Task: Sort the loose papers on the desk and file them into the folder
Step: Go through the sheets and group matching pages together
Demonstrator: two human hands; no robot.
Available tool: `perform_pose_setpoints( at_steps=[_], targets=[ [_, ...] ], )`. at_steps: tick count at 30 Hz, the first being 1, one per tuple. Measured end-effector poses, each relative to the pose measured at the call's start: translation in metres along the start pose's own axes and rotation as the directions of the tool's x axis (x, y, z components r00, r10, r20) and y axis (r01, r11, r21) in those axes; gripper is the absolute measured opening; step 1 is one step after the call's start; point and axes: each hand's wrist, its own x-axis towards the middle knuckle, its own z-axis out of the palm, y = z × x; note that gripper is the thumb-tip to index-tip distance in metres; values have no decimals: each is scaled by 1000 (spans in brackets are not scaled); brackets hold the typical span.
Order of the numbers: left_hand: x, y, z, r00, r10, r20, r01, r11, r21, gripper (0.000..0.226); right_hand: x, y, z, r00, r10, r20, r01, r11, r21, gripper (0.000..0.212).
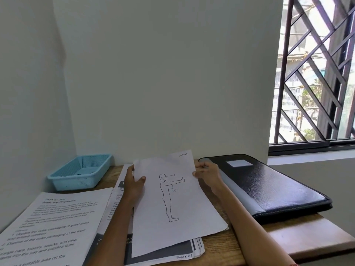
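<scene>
Closest in, a printed instruction sheet (pixel 48 225) lies flat on the left of the wooden table (pixel 299 239), next to a stack of papers (pixel 163 252) in the middle. Both hands hold one drawing sheet (pixel 172 204) tilted up over that stack: left hand (pixel 134 181) pinches its left edge, thumb on front, and right hand (pixel 206 172) has its fingers (pixel 197 172) curled on the right edge. The black folder (pixel 269 185) sits closed on the right, and a blue basket (pixel 80 171) is in the back-left corner.
</scene>
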Motion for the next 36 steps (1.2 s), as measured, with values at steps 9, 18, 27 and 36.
perform_pose_setpoints(
  at_steps=[9, 18, 27, 36],
  targets=[
    [-3, -1, -5, 993, -65, -102, 70, 996, 48, 19, 0, -3, 1, 1000, 22, -21, -21, 999, 36, 17],
    [4, 3, -11, 937, -320, 138, 346, 905, -246, 30, 5, 10, 6, 994, 72, -88, -74, 997, -20, 11],
    [9, 5, -25, 928, -331, 170, 372, 834, -408, 17, 4, 6, 5, 988, 153, -26, -153, 988, -5, 17],
    [6, 8, -21, 932, -315, 181, 361, 854, -374, 28, 3, 14, 1, 994, 107, -37, -110, 838, -534, 38]
  ],
)
